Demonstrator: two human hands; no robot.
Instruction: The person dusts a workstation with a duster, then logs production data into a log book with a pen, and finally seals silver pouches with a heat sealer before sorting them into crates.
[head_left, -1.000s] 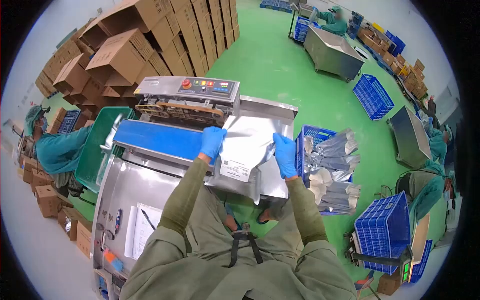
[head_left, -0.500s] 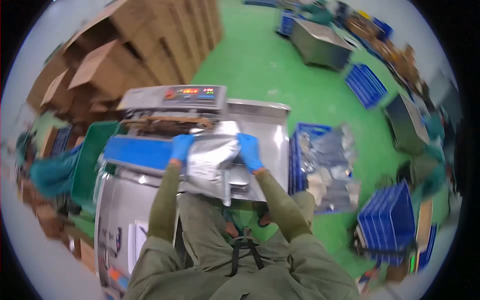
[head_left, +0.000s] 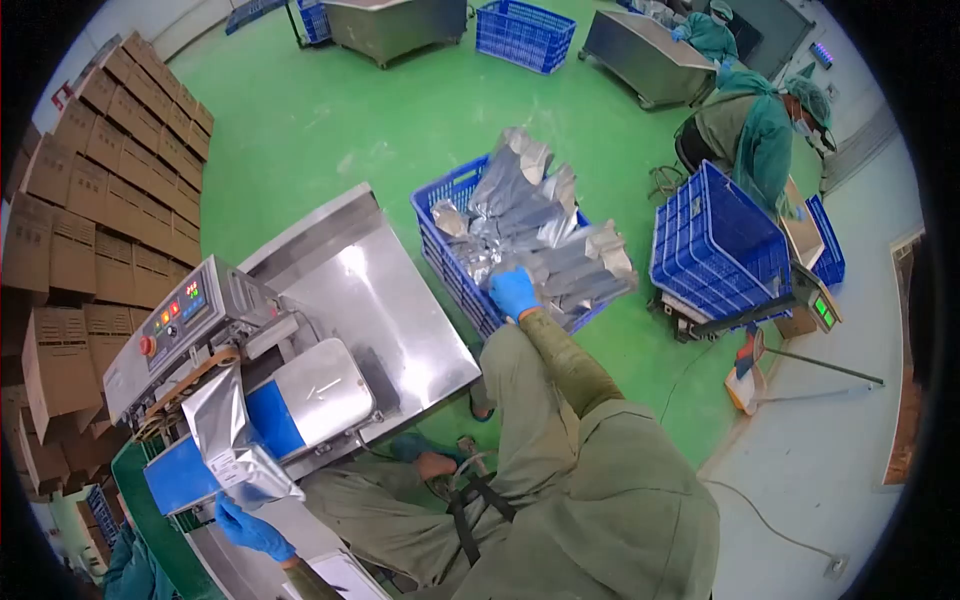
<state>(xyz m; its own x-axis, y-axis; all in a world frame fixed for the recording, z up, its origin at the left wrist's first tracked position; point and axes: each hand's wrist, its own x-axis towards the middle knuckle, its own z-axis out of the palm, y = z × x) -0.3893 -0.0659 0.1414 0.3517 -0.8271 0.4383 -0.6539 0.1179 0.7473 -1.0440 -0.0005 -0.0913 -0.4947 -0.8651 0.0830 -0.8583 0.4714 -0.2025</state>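
A filled silver pouch (head_left: 235, 440) stands tilted on the blue belt (head_left: 272, 415) of a sealing machine (head_left: 185, 330), its upper edge at the machine's sealing strip. My left hand (head_left: 250, 530), in a blue glove, is just below the pouch's lower end with fingers stretched out and nothing gripped. To the right, my gloved right hand (head_left: 515, 293) reaches into a blue crate (head_left: 450, 270) of silver pouches (head_left: 520, 205). Its fingers are closed at the near edge of one pouch, partly hidden by the back of the hand.
A steel tray table (head_left: 400, 290) carries the machine. Stacked cartons (head_left: 110, 220) line the left. On the right a blue crate (head_left: 715, 235) rests on a scale beside a bending person (head_left: 765, 140). Steel carts (head_left: 390, 30) stand farther back.
My view has swung right. Both hands have come off the pouch, which now sits at the sealing machine; my right hand has moved over to the crate of pouches.
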